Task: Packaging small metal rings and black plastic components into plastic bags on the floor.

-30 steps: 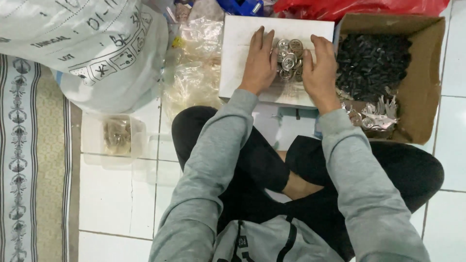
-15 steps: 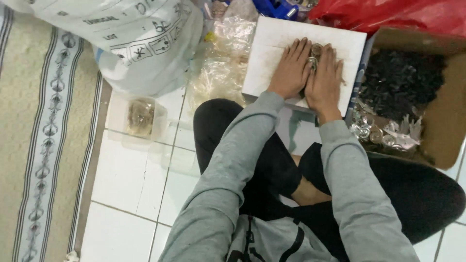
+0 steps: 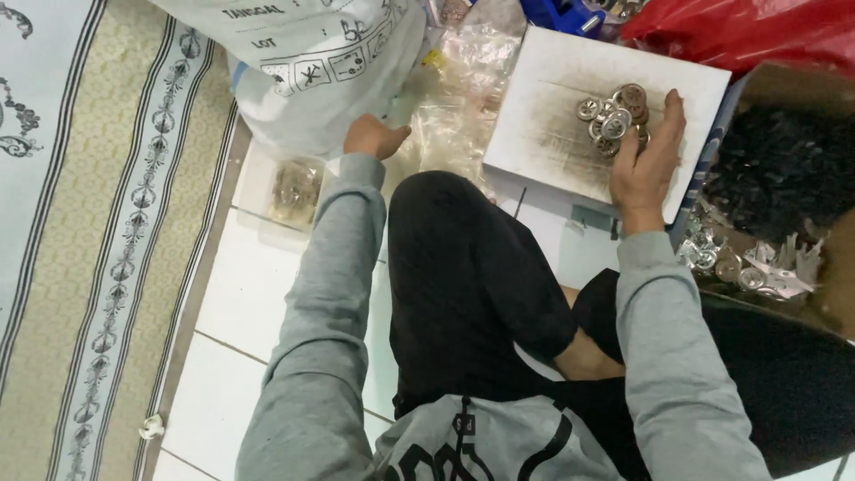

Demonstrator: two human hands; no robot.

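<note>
On the smudged white board [image 3: 543, 125] lies a small heap of round, shiny metal caps [image 3: 613, 118], and the right hand [image 3: 643, 165] curls over its far side, fingers [image 3: 670, 125] bent loosely against the discs without clearly gripping any. Beyond the black-trousered knee, the left hand [image 3: 374, 138] rests half-closed on crinkled clear plastic bags [image 3: 463, 107] beside a printed white sack [image 3: 312, 62]; whether it holds anything cannot be told. A cardboard box [image 3: 802, 98] of dark pieces sits at right.
</note>
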